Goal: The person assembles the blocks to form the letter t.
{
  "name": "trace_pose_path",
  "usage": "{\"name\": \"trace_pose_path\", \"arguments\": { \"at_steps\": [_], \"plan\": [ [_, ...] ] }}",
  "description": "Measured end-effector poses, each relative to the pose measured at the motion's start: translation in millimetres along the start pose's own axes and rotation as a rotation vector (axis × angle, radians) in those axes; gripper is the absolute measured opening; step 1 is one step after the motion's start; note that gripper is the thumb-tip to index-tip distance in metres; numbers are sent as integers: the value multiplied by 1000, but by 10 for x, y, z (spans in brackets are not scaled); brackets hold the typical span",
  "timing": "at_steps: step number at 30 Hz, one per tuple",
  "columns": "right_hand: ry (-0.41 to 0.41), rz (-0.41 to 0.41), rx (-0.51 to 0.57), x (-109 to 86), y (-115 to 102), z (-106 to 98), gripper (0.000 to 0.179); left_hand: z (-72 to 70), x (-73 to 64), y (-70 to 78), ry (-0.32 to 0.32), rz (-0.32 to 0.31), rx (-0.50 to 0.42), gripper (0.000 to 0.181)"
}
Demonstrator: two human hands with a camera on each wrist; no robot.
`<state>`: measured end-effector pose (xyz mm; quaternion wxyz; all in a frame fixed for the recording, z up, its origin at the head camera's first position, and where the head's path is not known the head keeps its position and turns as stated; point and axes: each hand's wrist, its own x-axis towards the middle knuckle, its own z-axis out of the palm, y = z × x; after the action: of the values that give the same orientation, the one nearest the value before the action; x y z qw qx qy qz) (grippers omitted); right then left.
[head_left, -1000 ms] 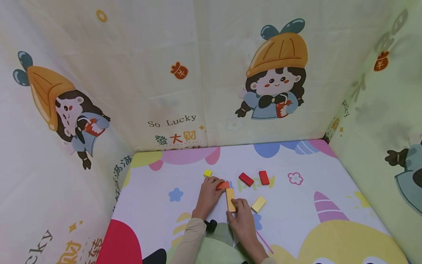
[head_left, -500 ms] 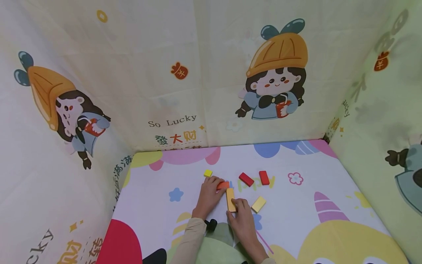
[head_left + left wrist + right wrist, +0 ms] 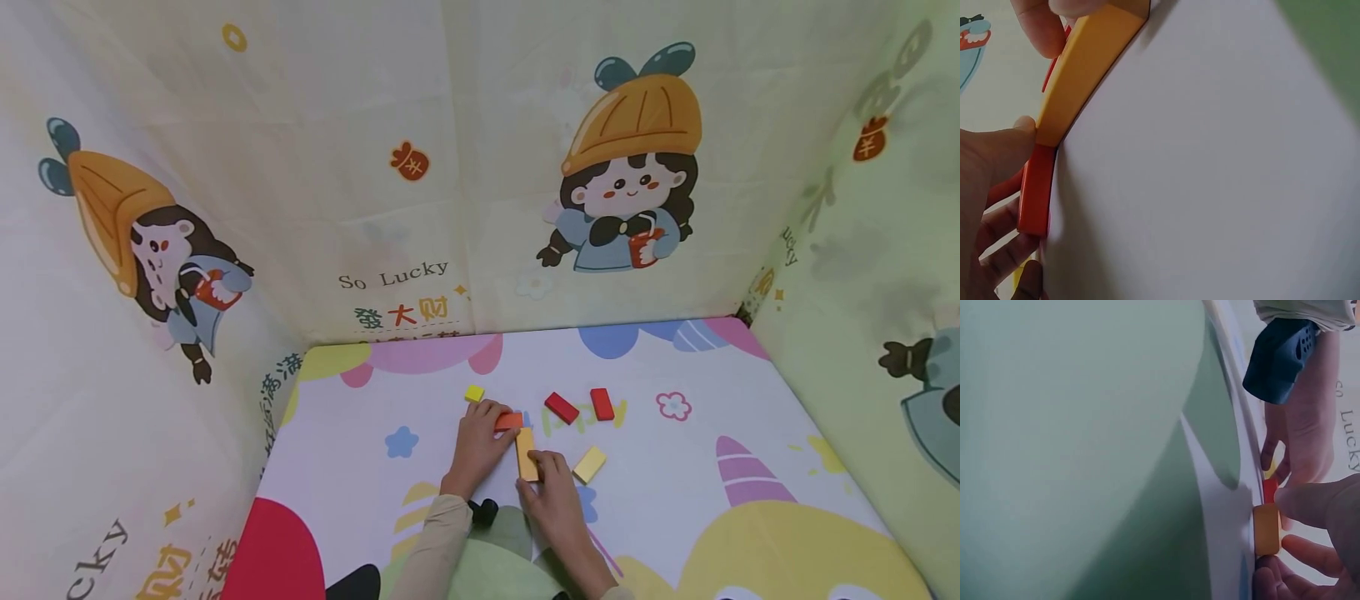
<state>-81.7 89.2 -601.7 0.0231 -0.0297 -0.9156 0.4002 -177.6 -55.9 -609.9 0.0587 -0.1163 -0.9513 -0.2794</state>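
Note:
In the head view my left hand (image 3: pixel 477 446) holds an orange-red block (image 3: pixel 509 422) lying crosswise. Its far end meets a long light-orange block (image 3: pixel 527 454), which my right hand (image 3: pixel 558 496) grips near the close end. Seen from the left wrist, the red block (image 3: pixel 1036 190) and the orange block (image 3: pixel 1088 69) touch end to side, with my left thumb (image 3: pixel 1019 134) at the joint and the fingers curled behind the red one. From the right wrist, the end face of the orange block (image 3: pixel 1266 529) shows between the right thumb (image 3: pixel 1304 503) and fingers.
Two red blocks (image 3: pixel 562 408) (image 3: pixel 602 404) lie beyond to the right, a pale yellow block (image 3: pixel 589 465) right of my right hand, and a small yellow block (image 3: pixel 475 393) past my left fingers. Printed cloth walls (image 3: pixel 495 208) stand around the patterned table (image 3: pixel 637 367).
Both hands and the blocks hold their places. The whole head view has shifted only very slightly.

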Motion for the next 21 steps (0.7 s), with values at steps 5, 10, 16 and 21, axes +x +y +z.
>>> {"name": "trace_pose_path", "arguments": {
  "at_steps": [5,10,16,21],
  "plan": [
    [15,-57,29,19,27,-51,41,5,-10,-8,22,17,-7,33],
    [-6,-60,66,65,35,-141,36,5,-8,-4,27,22,-3,32],
    [3,-26,69,158,36,-258,34,-5,0,2,-12,1,23,34],
    [70,-70,26,269,49,-314,32,-8,-6,-1,-6,2,20,34]
  ]
}}
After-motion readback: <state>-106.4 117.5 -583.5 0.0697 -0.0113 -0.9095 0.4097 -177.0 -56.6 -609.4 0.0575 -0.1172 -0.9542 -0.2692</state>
